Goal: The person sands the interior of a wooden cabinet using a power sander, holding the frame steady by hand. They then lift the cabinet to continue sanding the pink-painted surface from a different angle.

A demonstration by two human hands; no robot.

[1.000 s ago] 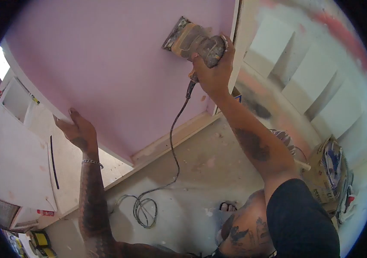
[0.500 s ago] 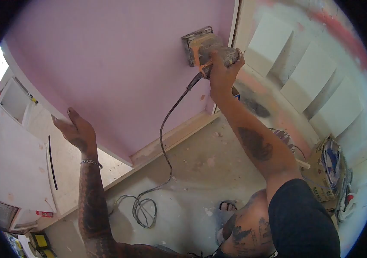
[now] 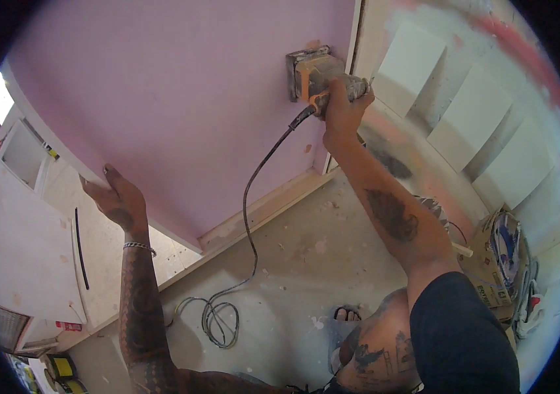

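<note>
My right hand (image 3: 345, 111) grips an orange and grey power sander (image 3: 319, 73), whose flat pad lies against the pink panel (image 3: 181, 98) near its right edge. A dark cord (image 3: 247, 197) runs from the sander down to the floor and ends in a loose coil. At the panel's left edge, my left hand (image 3: 119, 200) is wrapped round the rim, with the thumb on the pink face and the fingers partly hidden behind.
White slanted panels (image 3: 470, 118) line the wall at the right. Below them stands an open cardboard box (image 3: 490, 262) with items inside. A white board (image 3: 30, 243) is at the left, and yellow-black items (image 3: 63, 368) lie at the lower left.
The sander and my right hand have moved slightly right and down on the panel, and a tan patch now shows above the pad. My left hand has stayed put.
</note>
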